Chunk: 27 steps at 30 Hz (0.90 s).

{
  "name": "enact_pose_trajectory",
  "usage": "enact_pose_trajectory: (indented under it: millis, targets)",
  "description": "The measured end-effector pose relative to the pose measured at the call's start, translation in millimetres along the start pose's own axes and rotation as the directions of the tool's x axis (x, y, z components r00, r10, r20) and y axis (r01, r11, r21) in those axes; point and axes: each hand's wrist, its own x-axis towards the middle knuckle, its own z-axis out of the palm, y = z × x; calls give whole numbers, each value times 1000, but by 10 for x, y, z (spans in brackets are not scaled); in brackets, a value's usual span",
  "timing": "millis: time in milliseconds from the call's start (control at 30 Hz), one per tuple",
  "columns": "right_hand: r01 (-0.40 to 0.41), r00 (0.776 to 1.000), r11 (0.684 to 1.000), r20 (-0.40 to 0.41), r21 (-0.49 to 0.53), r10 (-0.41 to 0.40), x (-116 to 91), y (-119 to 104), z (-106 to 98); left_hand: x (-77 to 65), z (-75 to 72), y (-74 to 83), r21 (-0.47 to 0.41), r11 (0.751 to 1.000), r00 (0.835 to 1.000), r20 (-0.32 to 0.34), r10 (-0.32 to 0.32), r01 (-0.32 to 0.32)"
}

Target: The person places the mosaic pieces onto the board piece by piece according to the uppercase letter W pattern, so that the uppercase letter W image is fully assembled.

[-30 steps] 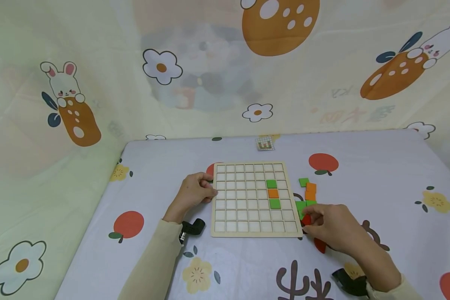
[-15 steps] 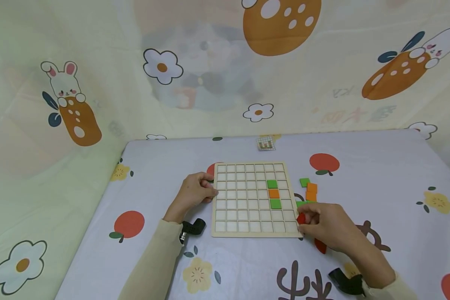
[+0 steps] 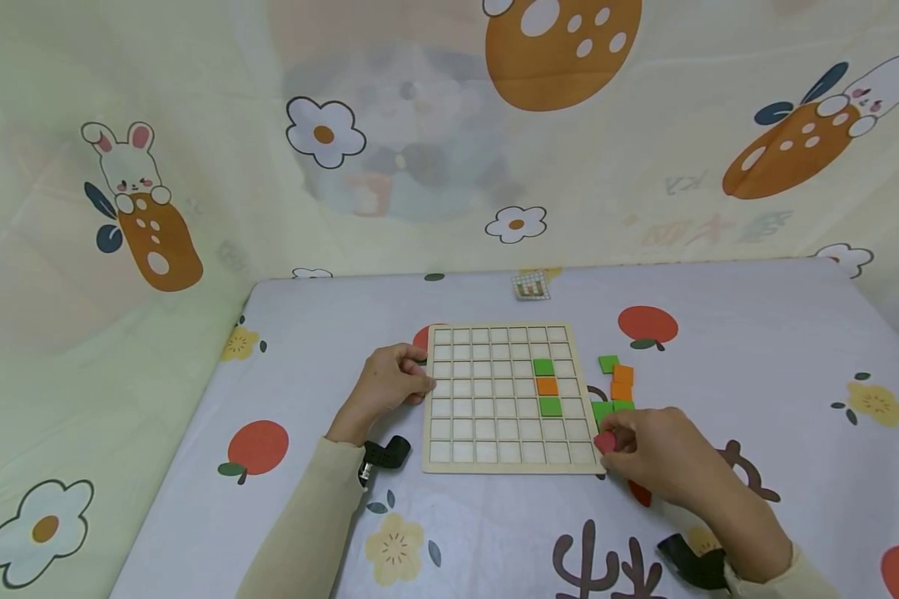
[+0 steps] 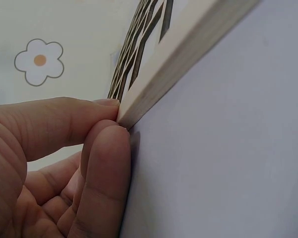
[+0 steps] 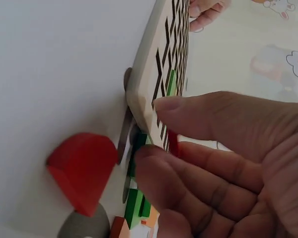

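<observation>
In the head view, a wooden grid board [image 3: 494, 467] lies on the table, with green [image 3: 543, 367] and orange [image 3: 546, 386] square tiles in one column. My left hand [image 3: 384, 387] holds the board's left edge between thumb and fingers. By the board's lower right edge, my right hand [image 3: 667, 453] pinches a small red piece [image 3: 605, 442]; in the right wrist view only a sliver of that red piece [image 5: 174, 144] shows between the fingers. Below the right hand lies a red wedge-shaped block [image 5: 84, 168], mostly covered in the head view.
Loose green tiles [image 3: 608, 363] and orange tiles [image 3: 623, 383] lie right of the board, some partly behind the right hand. A small printed grid card [image 3: 530, 286] lies beyond the board. A patterned cloth [image 3: 157, 499] covers the table, and printed curtains hang behind.
The right hand shifted left to the board's edge with the red piece, then slightly back right, and the piece turned in its fingers. The left hand and board stayed put.
</observation>
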Motion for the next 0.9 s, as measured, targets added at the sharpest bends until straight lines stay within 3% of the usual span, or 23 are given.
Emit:
enact_pose_trajectory:
  millis: [533,900]
  targets:
    - [22,997,987,-77,159,-10,155,-126,100,2,-2,-9,-3,1000,1000,2,-4,4]
    - [51,995,979,-95,196,-33,211,-204,189,4,-5,-8,5,1000,1000,4,-12,12]
